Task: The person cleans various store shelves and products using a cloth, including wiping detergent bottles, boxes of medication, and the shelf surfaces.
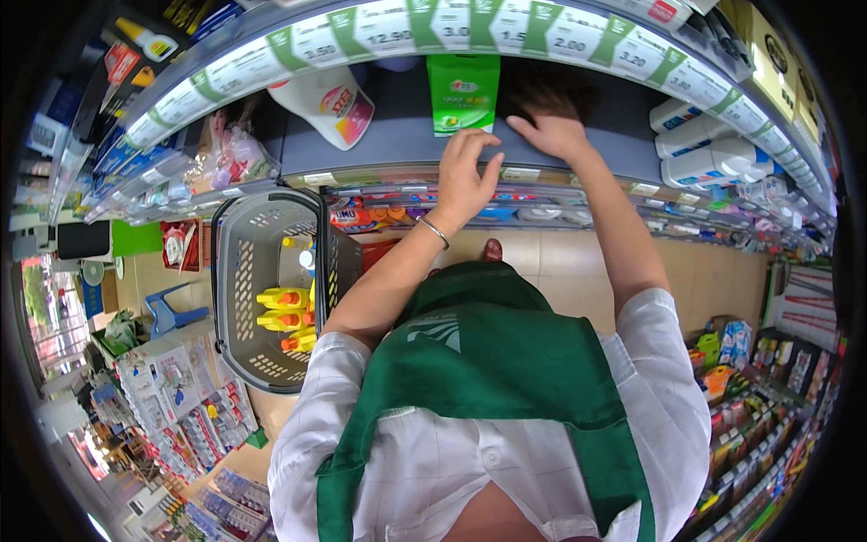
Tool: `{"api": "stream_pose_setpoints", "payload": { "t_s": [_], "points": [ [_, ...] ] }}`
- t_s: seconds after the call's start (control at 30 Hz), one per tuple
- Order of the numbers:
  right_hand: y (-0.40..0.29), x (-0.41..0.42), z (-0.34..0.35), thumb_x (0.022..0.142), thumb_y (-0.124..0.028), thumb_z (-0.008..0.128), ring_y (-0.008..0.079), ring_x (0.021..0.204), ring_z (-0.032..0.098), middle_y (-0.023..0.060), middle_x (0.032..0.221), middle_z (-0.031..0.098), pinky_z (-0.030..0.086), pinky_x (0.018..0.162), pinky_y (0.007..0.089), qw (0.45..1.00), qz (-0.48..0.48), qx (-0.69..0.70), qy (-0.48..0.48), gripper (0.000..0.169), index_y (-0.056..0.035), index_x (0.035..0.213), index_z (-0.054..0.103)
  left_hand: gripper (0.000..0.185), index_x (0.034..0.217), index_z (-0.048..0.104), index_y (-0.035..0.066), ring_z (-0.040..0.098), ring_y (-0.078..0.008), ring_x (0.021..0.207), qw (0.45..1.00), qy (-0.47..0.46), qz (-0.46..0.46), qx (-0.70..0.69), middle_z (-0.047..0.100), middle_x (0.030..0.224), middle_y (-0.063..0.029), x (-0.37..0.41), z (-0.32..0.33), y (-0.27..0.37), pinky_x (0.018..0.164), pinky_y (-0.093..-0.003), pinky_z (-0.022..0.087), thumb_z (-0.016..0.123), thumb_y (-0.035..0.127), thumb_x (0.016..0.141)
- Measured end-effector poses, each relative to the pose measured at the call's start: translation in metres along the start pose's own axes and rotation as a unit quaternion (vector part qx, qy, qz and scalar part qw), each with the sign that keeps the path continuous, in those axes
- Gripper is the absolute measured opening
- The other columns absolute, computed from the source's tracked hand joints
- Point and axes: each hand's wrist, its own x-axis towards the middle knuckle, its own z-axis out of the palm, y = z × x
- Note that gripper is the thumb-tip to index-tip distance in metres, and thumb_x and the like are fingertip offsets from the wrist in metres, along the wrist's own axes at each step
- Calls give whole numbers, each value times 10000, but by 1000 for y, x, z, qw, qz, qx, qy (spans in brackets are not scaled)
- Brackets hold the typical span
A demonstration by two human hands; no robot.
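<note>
A green box (463, 95) stands near the front of a dark grey shelf (399, 135), partly under the price strip above. My left hand (469, 177), with a metal bangle on its wrist, is just below the box, fingers bent and apart; whether a fingertip touches the box I cannot tell. To the right of the box my right hand (552, 129) reaches over the shelf, its fingers blurred and partly in shadow, with the thumb apart; what they touch is unclear. Left of the box lies a white bottle with a pink and yellow label (342, 105).
A grey shopping basket (234, 298) with yellow bottles (281, 298) is at my left. White bottles (711, 159) lie at the shelf's right, and bagged goods (234, 156) at its left. A price-tag strip (515, 30) overhangs the shelf. A blue stool (169, 308) stands farther left.
</note>
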Motion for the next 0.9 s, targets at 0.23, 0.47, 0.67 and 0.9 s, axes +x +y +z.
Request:
{"api": "stream_pose_setpoints", "payload": {
  "t_s": [0.23,0.47,0.67,0.9],
  "points": [
    [41,23,-2,888,-485,404,299,1275,392,55,1396,421,309,1017,533,991,107,-52,-54,462,-239,1254,542,235,1028,593,24,511,-337,1042,983,-174,47,36,569,1109,-168,14,44,0,916,-405,403,607,117,812],
    [178,1,16,865,-535,418,361,1141,510,99,1271,533,387,943,535,961,237,-74,126,515,-224,1266,509,328,1135,519,-15,500,-367,1060,984,-153,-94,4,558,1116,-202,23,74,-7,939,-413,384,569,124,843],
    [43,-36,-24,913,-442,313,269,1334,298,21,1458,336,268,1018,550,984,153,-30,-81,455,-251,1263,531,444,1266,415,-29,456,-408,1099,992,-38,-118,-10,498,1177,-258,24,85,-10,962,-427,350,482,242,921],
    [73,-95,-58,841,-341,534,286,1293,381,15,1342,503,301,1039,449,986,36,130,-97,325,-270,1137,650,512,1276,475,94,410,-377,1187,981,-156,-16,115,444,1296,-217,22,102,-2,1034,-469,276,591,325,834]
  ]
}}
